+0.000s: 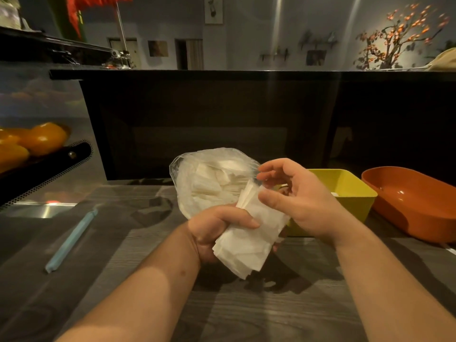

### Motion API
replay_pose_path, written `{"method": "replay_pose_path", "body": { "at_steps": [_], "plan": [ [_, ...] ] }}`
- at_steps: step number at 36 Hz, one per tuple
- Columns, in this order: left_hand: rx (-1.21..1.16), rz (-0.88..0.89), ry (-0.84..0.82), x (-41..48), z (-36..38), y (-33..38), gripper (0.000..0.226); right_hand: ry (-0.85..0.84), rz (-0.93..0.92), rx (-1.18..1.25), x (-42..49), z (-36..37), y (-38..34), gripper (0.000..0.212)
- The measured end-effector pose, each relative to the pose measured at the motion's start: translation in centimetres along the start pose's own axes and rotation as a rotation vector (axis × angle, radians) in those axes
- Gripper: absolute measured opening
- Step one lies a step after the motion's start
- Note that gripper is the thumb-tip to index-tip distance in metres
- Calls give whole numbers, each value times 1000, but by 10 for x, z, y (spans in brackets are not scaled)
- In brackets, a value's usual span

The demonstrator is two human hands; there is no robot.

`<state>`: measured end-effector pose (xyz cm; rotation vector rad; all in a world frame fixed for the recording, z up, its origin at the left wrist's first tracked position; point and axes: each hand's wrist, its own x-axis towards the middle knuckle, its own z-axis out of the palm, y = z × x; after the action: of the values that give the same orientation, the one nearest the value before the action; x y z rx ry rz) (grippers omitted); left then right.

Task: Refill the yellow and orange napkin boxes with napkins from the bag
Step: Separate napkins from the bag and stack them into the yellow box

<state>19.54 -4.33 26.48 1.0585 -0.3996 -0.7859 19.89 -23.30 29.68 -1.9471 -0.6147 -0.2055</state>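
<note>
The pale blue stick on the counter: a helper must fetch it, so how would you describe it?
Start at the grey wood-grain counter. Left of the left hand that grips the napkins, the stick lies flat and alone. It is the only long, thin, pale blue thing; the yellow box and orange box sit on the other side, at the right.

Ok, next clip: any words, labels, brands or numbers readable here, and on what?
No text can be read in this view.
The bag, the napkins, the yellow box and the orange box show no print.
The framed pictures on the far wall are too small and blurred to read.
</note>
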Motion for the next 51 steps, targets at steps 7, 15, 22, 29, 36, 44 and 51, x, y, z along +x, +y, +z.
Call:
{"method": "replay_pose_path", "body": {
  "at_steps": [7, 15, 22, 29, 36, 44, 51],
  "plan": [
    [134, -142, -218, 2, 4, -2, 64, -170, 34, 217, -32, -24, 3, 68],
    [204, -244, -252, 7, 9, -8, 52, -129, 28, -3, -45, -26, 10, 73],
    [271, -264, -184, 6, 14, -7, 54, -247, 184, 89, -43, -22, 20, 73],
    [308, -80, -60, 4, -6, -7, 99, -32, 214, 230, -38, -17, 41, 54],
    [415, 119, 367, 17, -2, -9, 71, 201, 269, 308, -48, -21, 64, 44],
    [602, 283, 633, 25, 8, -26, 55, 161, 307, 285, -48, -16, 70, 56],
    [508, 267, 596, 35, 27, -44, 72, 222, 307, 323, -49, -4, 70, 70]
  ]
}}
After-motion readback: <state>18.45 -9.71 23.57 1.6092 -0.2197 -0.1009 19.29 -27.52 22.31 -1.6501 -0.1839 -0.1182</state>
